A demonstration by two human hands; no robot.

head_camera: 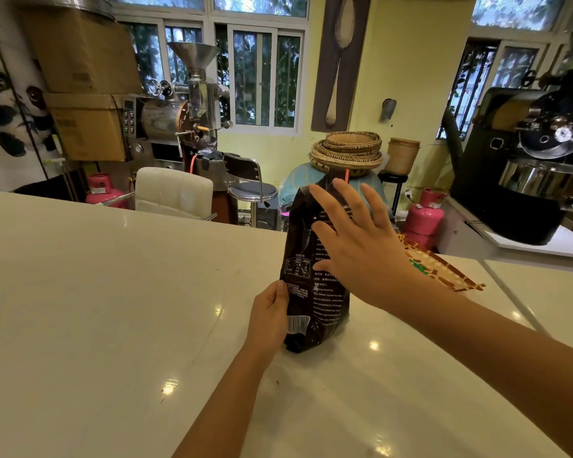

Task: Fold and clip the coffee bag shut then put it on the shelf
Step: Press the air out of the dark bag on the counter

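Observation:
A tall dark brown coffee bag (306, 246) with white print and a barcode stands upright on the white table (113, 292). My left hand (269, 317) grips the bag's lower left edge near the barcode. Held flat with its fingers spread, my right hand (354, 242) is in front of the bag's upper right face; I cannot tell if it touches. The top of the bag is partly hidden behind my right fingers. No clip is visible.
A woven patterned mat (444, 269) lies on the table right of the bag. Beyond the table stand a white chair (174, 190), a metal stool (252, 190), pink gas cylinders (424, 216), stacked baskets (348, 152) and two coffee roasters (536, 153).

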